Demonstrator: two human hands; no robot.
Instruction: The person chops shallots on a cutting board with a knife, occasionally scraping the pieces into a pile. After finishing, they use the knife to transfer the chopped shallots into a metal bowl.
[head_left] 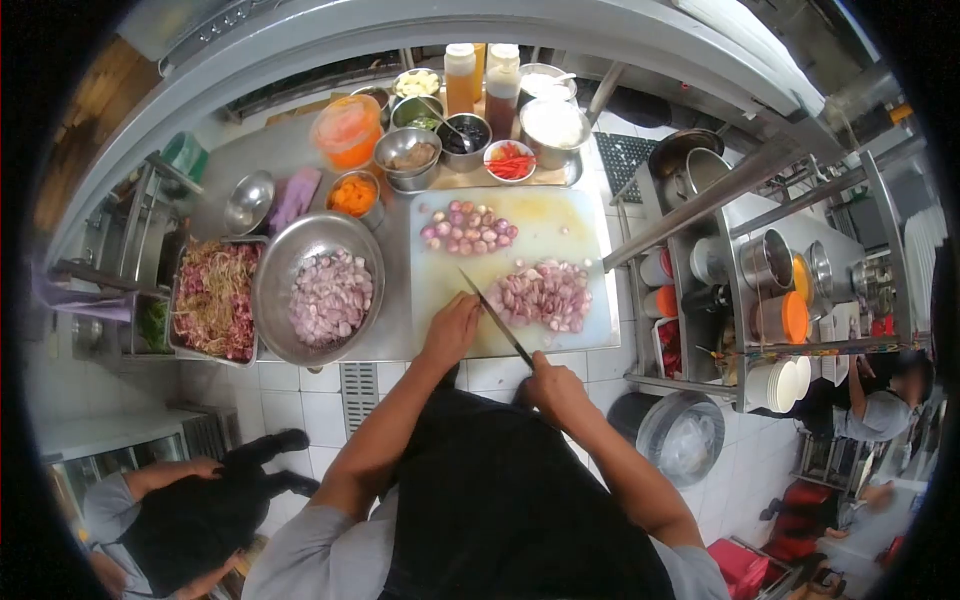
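Note:
My right hand [557,390] grips a knife [502,325] by its handle, its dark blade slanting up and left over the white cutting board [435,272]. Close to the left side of the blade, my left hand [455,325] has its fingers bunched on the board; whatever lies under the fingertips is hidden. Just right of the blade is a heap of sliced shallots [540,295]. Whole peeled shallots [470,228] sit in a group on the upper left of the board.
Left of the board, a large steel bowl [265,290] holds more cut shallots, beside a tray of unpeeled shallots [215,300]. Behind stand squeeze bottles [460,80], a bowl of red chillies [510,162] and an orange tub [347,130]. A co-worker [180,510] is at lower left.

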